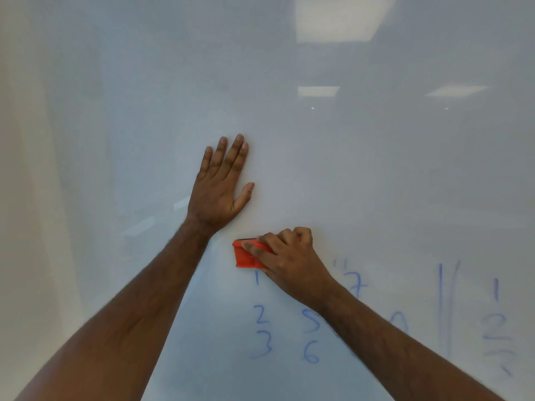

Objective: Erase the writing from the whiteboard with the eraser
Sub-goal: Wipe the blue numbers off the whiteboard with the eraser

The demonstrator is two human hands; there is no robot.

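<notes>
Right hand (285,256) wrapped around the red eraser (246,254), fingers curled over its back, pressing it flat to the whiteboard (376,169) just above the top of the blue writing (285,328). Left hand (221,183) spread open, palm and straight fingers resting flat on the board above and to the left of the eraser, bracing, holding nothing. Bare, glossy board above; all visible marks below and to the right, so most of the wiping apparently still ahead. To do this stroke well: keep the felt face fully flat rather than tipped on an edge, press evenly, draw down and across in overlapping passes so no blue streaks are left between lanes, and keep the bracing hand off the ink to avoid smearing. Readable in blue marker: a "1" directly under the eraser, then "2" and "3" beneath it; a second column with "5" and "6"; a "7" partly hidden behind the right wrist; a rounded figure lower down, too faint to name. Farther right, two long upright strokes, then a "1" and a "2", with blurred marks below. No brand or label visible on the eraser.
</notes>
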